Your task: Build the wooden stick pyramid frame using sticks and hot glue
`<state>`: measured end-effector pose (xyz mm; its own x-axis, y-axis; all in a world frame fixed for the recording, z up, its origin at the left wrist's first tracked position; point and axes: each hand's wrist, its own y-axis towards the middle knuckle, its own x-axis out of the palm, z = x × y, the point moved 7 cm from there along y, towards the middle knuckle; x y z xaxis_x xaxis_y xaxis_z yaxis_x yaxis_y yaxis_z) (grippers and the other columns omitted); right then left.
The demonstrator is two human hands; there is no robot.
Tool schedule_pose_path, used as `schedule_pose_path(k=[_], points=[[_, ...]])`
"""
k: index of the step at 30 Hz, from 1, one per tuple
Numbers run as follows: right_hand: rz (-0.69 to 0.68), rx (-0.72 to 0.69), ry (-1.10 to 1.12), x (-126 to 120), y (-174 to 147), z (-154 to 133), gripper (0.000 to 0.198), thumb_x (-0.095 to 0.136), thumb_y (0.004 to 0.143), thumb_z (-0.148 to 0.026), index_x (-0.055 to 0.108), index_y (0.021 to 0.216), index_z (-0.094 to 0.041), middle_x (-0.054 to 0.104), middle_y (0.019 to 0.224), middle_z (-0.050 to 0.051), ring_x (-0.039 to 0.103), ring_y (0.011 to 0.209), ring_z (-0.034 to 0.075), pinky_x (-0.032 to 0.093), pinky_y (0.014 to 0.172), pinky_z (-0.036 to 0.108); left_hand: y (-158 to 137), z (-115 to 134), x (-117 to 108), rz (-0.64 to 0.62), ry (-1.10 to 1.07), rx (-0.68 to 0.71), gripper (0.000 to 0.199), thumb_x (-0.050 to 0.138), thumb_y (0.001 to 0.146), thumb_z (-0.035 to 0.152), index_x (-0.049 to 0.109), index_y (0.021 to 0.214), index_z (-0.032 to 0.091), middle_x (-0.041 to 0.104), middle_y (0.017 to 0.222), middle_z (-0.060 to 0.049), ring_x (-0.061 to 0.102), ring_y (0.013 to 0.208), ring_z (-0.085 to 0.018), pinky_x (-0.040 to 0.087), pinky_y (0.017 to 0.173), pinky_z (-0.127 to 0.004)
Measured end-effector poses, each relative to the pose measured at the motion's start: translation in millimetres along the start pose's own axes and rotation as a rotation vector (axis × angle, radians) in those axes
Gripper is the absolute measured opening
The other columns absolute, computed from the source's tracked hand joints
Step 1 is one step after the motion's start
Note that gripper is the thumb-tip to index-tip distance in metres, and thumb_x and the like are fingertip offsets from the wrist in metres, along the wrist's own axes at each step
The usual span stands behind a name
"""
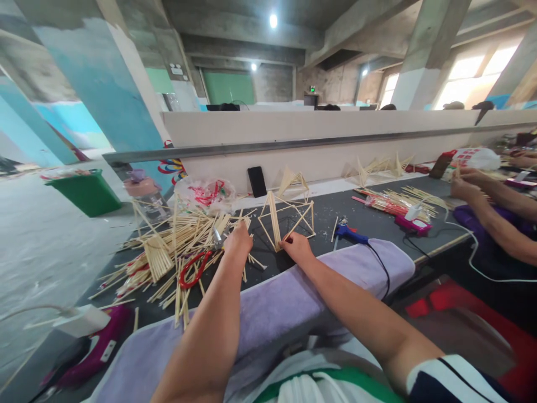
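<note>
A frame of thin wooden sticks (274, 221) stands on the dark table in front of me, with a flat row of sticks along its left side. My right hand (297, 247) pinches the frame near its bottom corner. To the left, my left hand (239, 242) is closed at the right edge of a heap of loose sticks (201, 235); its fingertips are partly hidden, and I cannot make out what is in them. Red-handled scissors or pliers (195, 270) lie on the heap beside my left wrist. A blue glue gun (350, 234) rests right of the frame.
A lilac cloth (277, 319) covers the table's front edge. Behind the frame are a black phone (257, 182) and another stick piece (293, 182). A purple power strip (98, 347) sits at the left, another (413, 225) at the right. A co-worker's hands (467, 184) are at far right.
</note>
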<state>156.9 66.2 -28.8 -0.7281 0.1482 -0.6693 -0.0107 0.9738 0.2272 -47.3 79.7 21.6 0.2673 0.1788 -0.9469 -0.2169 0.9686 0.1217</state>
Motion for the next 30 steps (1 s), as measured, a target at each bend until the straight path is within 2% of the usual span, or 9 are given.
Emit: schedule_pose_path(k=[4, 6, 9, 12, 14, 22, 30], points=[[-0.012, -0.003, -0.006, 4, 1, 2, 0.015, 0.06, 0.076, -0.035, 0.066, 0.08, -0.021, 0.068, 0.078, -0.001, 0.062, 0.074, 0.014, 0.043, 0.065, 0.023, -4, 24, 2, 0.013, -0.141, 0.181, 0.032, 0.048, 0.079, 0.024, 0.06, 0.108, 0.02, 0.061, 0.113, -0.014, 0.055, 0.107, -0.028, 0.041, 0.087, -0.039], [-0.02, -0.002, -0.014, 5, 2, 3, 0.015, 0.061, 0.075, -0.035, 0.066, 0.08, -0.021, 0.068, 0.077, 0.0, 0.062, 0.073, 0.014, 0.043, 0.064, 0.023, -9, 39, 7, -0.055, -0.226, 0.297, 0.029, 0.049, 0.077, 0.023, 0.065, 0.1, 0.02, 0.066, 0.102, -0.009, 0.058, 0.1, -0.023, 0.043, 0.084, -0.033], [-0.025, -0.009, -0.026, 6, 3, 4, 0.016, 0.061, 0.075, -0.035, 0.066, 0.081, -0.021, 0.069, 0.079, 0.0, 0.062, 0.075, 0.015, 0.043, 0.065, 0.023, -19, 56, 20, -0.189, -0.331, 0.407, 0.024, 0.058, 0.069, 0.028, 0.07, 0.088, 0.019, 0.068, 0.078, -0.002, 0.062, 0.077, -0.018, 0.046, 0.07, -0.026], [-0.029, -0.025, -0.036, 6, 3, 4, 0.015, 0.061, 0.075, -0.035, 0.066, 0.081, -0.022, 0.068, 0.081, 0.0, 0.062, 0.078, 0.015, 0.042, 0.067, 0.024, -24, 62, 29, -0.229, -0.389, 0.402, 0.026, 0.056, 0.071, 0.036, 0.07, 0.078, 0.015, 0.062, 0.059, 0.0, 0.058, 0.059, -0.016, 0.042, 0.057, -0.024], [-0.035, -0.036, -0.041, 6, 3, 4, 0.014, 0.061, 0.075, -0.034, 0.065, 0.081, -0.022, 0.068, 0.082, 0.0, 0.061, 0.078, 0.015, 0.042, 0.068, 0.024, -24, 61, 32, -0.218, -0.405, 0.376, 0.029, 0.052, 0.074, 0.038, 0.069, 0.075, 0.014, 0.059, 0.054, 0.0, 0.055, 0.056, -0.015, 0.04, 0.055, -0.024], [-0.076, -0.087, -0.049, 10, 6, 3, 0.016, 0.052, 0.082, -0.031, 0.064, 0.09, -0.023, 0.068, 0.09, 0.001, 0.06, 0.086, 0.015, 0.041, 0.073, 0.025, -22, 59, 34, -0.21, -0.407, 0.323, 0.026, 0.055, 0.074, 0.037, 0.066, 0.068, 0.014, 0.055, 0.05, 0.0, 0.054, 0.058, -0.015, 0.037, 0.054, -0.023], [-0.088, -0.098, -0.058, 12, 7, 5, 0.015, 0.059, 0.077, -0.031, 0.064, 0.088, -0.022, 0.067, 0.087, 0.001, 0.06, 0.081, 0.016, 0.041, 0.071, 0.025, -21, 58, 34, -0.196, -0.39, 0.307, 0.024, 0.056, 0.073, 0.036, 0.063, 0.063, 0.015, 0.053, 0.049, 0.001, 0.051, 0.054, -0.014, 0.033, 0.053, -0.024]])
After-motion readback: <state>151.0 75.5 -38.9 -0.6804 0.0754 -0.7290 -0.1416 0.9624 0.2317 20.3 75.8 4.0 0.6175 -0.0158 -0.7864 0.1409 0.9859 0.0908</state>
